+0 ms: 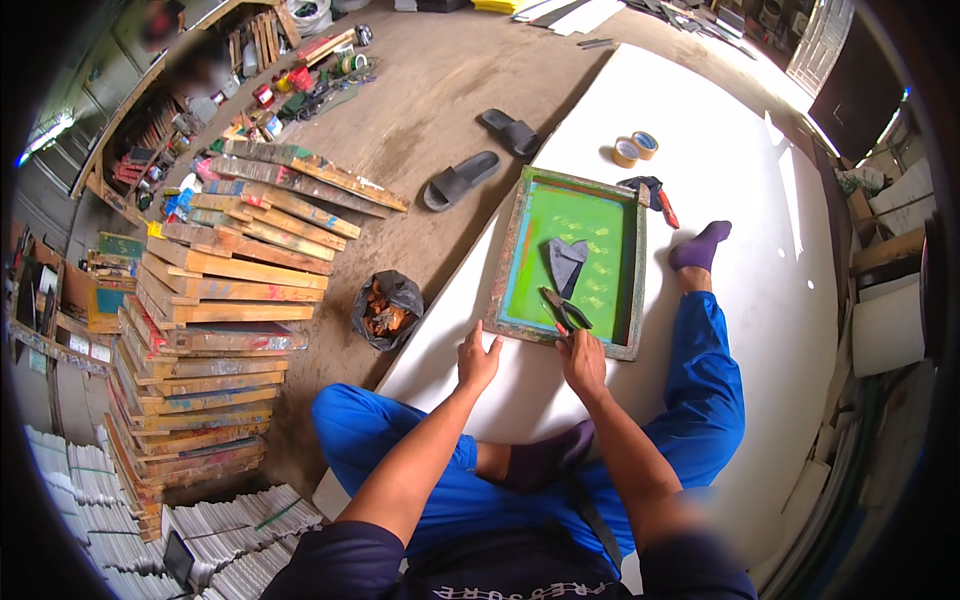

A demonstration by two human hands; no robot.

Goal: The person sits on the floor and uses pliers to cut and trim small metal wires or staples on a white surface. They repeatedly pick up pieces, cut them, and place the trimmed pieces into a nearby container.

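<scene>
Left hand (477, 362) at the wooden frame (508, 250), grip apart — right hand (583, 362) by the pliers' (561, 305) handles, whether clamped I cannot tell

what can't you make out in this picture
All in the head view:
- Whether the right hand grips or just touches the pliers: its own fingers block the spot.
- The left hand: its palm is turned away.
- What the pale marks on the green panel say: too small and faint.
- What the orange-brown pieces in the black bag are: too small.
- The white stacks: cut off at lower left.
</scene>
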